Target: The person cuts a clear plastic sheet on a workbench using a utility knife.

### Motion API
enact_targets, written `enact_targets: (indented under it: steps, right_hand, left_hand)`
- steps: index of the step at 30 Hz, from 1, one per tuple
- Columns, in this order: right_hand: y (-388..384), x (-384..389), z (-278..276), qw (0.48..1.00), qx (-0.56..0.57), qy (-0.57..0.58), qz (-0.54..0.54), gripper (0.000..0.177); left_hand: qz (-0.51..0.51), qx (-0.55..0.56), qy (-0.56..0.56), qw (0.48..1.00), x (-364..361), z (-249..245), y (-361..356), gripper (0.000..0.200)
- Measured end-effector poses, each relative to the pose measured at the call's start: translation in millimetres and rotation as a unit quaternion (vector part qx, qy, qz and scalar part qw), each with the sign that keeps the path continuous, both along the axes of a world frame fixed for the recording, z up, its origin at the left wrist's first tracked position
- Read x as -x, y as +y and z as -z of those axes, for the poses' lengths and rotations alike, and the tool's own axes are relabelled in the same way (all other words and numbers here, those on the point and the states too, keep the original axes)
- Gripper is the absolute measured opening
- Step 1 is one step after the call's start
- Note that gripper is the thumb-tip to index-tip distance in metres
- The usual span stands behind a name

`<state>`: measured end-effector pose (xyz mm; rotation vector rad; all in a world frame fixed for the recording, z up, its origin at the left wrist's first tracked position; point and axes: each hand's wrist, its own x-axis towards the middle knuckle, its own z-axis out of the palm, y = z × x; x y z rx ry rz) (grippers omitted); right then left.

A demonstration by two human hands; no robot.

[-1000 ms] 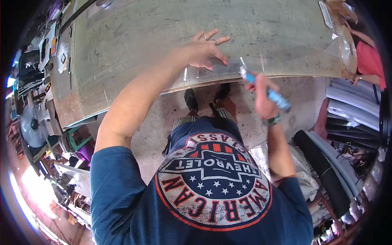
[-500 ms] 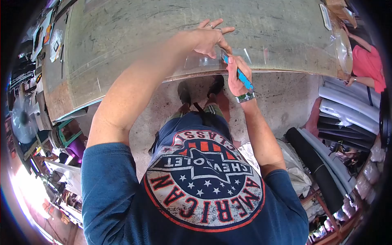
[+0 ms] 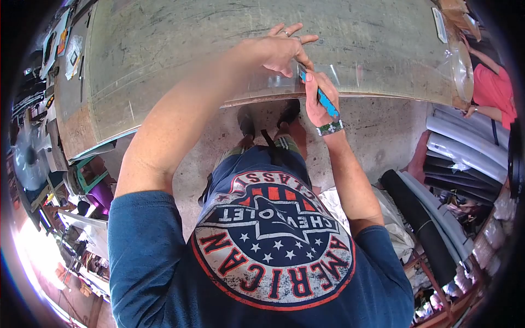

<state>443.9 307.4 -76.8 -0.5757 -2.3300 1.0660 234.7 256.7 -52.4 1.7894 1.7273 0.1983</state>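
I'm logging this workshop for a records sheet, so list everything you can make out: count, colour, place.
table: 1, grey-green, across the top
sheet: at least 1, transparent, table's near edge
slim tool: 1, blue, in the right hand
strip: 1, white, table's far right
rolls: several, grey and black, right
green frame: 1, green, left
purple thing: 1, purple, left
co-worker: 1, pink top, far right
floor: 1, greyish, below table
clutter: uncountable, mixed, both sides
shirt: 1, navy, bottom centre
bracelet: 1, dark and white, right wrist
left hand: 1, bare, ringed, over table
right hand: 1, bare, gripping tool
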Motion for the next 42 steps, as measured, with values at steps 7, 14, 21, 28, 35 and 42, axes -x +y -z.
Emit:
enact_targets:
  steps: [7, 14, 21, 28, 35, 42]
  right_hand:
    - [-2, 5, 1, 1.000, -0.017, -0.008, 0.017, 0.018]
    - [-1, 15, -9, 0.999, -0.022, -0.047, 0.018, 0.022]
    - [-22, -65, -43, 0.985, 0.012, -0.171, -0.021, 0.022]
    - [110, -50, -83, 0.966, -0.218, -0.128, -0.059, 0.026]
    - [165, -9, -18, 0.937, -0.251, -0.152, -0.190, 0.045]
    - [171, 1, -1, 0.938, -0.271, -0.046, -0.210, 0.033]
  left_hand:
    - [-0.006, 0.005, 0.001, 1.000, -1, -1, 1, 0.070]
    - [-0.003, -0.003, 0.012, 1.000, -1, 11, 3, 0.072]
    - [0.004, 0.028, 0.008, 1.000, 3, -3, 4, 0.071]
    - [-0.004, -0.033, 0.002, 0.999, 4, 7, -1, 0.068]
    - [-0.382, -0.215, 0.134, 0.889, -50, 1, -81, 0.045]
    - [-0.474, -0.231, 0.129, 0.840, -51, 12, -113, 0.027]
